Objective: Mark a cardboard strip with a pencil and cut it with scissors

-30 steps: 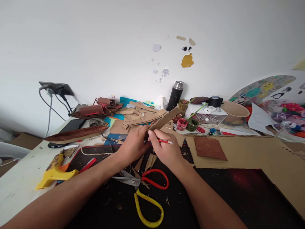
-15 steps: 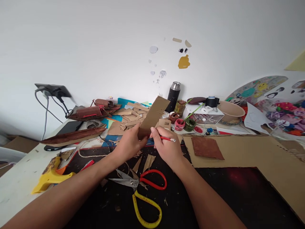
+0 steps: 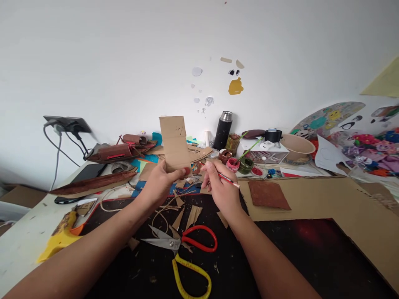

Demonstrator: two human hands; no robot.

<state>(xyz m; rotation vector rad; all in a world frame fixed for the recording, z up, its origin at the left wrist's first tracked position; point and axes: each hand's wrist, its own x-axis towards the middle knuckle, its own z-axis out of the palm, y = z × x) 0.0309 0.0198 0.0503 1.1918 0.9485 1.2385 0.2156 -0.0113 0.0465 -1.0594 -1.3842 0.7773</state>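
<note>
My left hand (image 3: 160, 181) is closed on the lower end of a flat cardboard strip (image 3: 175, 143), which stands upright in front of me. A crease crosses the strip near its top. In my right hand (image 3: 222, 185) a red pencil (image 3: 229, 180) is gripped, its blunt end pointing right and its tip hidden by the fingers. The two hands are apart. Below them, scissors (image 3: 175, 244) with one red and one yellow handle lie with blades parted on the black mat (image 3: 230, 265), among cardboard scraps (image 3: 193, 216).
A yellow glue gun (image 3: 60, 238) lies at left, near brown model boats (image 3: 93, 181). Paint jars (image 3: 246, 165) and a black flask (image 3: 223, 132) stand at the back. A large cardboard sheet (image 3: 314, 195) with a brown painted square (image 3: 268, 195) covers the right side.
The cardboard strip has swung left and turned from slanted to upright, its face towards me. My right hand with the pencil has moved away from it. The view has shifted slightly.
</note>
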